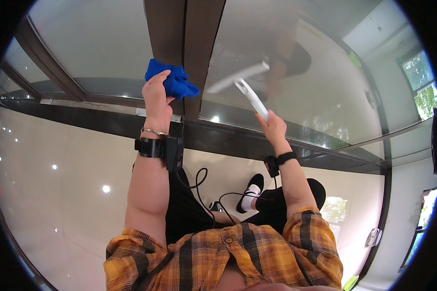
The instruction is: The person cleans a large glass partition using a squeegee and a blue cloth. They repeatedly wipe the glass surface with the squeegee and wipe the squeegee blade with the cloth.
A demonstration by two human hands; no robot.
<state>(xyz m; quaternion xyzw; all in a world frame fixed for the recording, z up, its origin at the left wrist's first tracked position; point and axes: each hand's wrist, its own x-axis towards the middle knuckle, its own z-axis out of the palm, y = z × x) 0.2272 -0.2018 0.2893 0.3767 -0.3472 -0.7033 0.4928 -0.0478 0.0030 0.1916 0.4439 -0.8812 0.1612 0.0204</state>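
Observation:
My left hand [157,94] grips a crumpled blue cloth [173,80] in front of the brown metal door frame [196,58]. In my right hand [275,127] is the white handle of a squeegee [253,96]. Its blade, slightly blurred, spans up and to the right before the large glass pane [335,83]; whether it touches the glass I cannot tell. The pane shows reflections and a faint streaked haze.
Below the glass runs a dark base strip [222,136], and glossy beige floor tiles [76,174] spread beneath. Black cables [200,189] hang from the wrist-worn devices between my legs. A white wall [404,203] stands at the right.

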